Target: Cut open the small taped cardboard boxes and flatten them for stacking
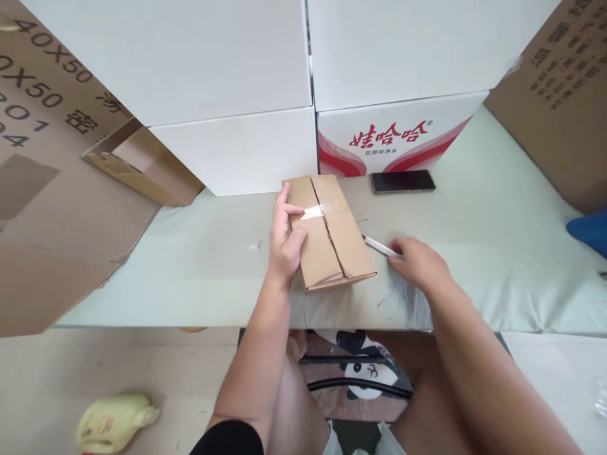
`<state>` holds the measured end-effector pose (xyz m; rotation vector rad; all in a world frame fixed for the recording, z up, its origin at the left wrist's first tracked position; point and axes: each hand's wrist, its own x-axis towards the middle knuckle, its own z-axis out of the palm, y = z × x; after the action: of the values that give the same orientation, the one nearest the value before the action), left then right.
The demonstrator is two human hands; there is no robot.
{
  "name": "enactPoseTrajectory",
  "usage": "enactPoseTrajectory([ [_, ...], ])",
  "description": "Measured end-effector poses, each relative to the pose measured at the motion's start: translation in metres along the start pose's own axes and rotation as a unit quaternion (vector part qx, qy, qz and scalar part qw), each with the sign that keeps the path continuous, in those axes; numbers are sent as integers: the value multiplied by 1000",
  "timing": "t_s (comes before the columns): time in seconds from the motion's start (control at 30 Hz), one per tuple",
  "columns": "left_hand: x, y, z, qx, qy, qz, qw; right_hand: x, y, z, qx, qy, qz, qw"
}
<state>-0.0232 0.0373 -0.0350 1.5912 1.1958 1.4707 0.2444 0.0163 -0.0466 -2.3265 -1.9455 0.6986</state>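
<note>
The small cardboard box (341, 237) lies in front of me on the cloth-covered desk (213, 265), toward the near edge. Its two top flaps lie flat, with a dark, narrow gap along the seam (331, 243). A white patch (312, 213) sits by the middle of that seam, with clear tape seeming to run from it onto the right flap. I judge the closing of the flaps done, except at the near end, where the cardboard gapes slightly; neither flap is lifted, and I can't tell how firmly the tape holds.

My left grip (284, 246) is spread over the box's left edge, thumb and index finger on top. My right grip (420, 260) pinches a slim white tool (380, 246), its dark tip just beside the box's right side. Farther off lie a phone (403, 181) and a white carton (393, 136) with red lettering.
</note>
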Motion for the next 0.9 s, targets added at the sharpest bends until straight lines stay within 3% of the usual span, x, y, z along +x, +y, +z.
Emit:
enactPoseTrajectory([
  [0.17,-1,10,10,82,-45,95,991,-2,1,-13,78,39,19,996],
  [0.23,-2,14,17,88,-41,113,989,-5,0,-21,202,81,27,976],
  [0.37,-11,16,38,94,-23,147,984,-19,-9,-36,509,155,-2,846],
  [0.53,-24,14,60,110,-44,187,975,-42,-8,-50,612,183,-107,762],
  [0.67,-27,12,64,119,-48,203,971,-43,0,-51,620,237,-136,735],
  [0.8,-27,12,64,138,-46,219,965,-45,-5,-48,643,252,-238,683],
  [0.83,-27,13,64,139,-45,221,964,-48,-6,-47,639,250,-246,685],
  [0.9,-27,13,66,137,-44,225,964,-58,-9,-46,592,245,-238,730],
])
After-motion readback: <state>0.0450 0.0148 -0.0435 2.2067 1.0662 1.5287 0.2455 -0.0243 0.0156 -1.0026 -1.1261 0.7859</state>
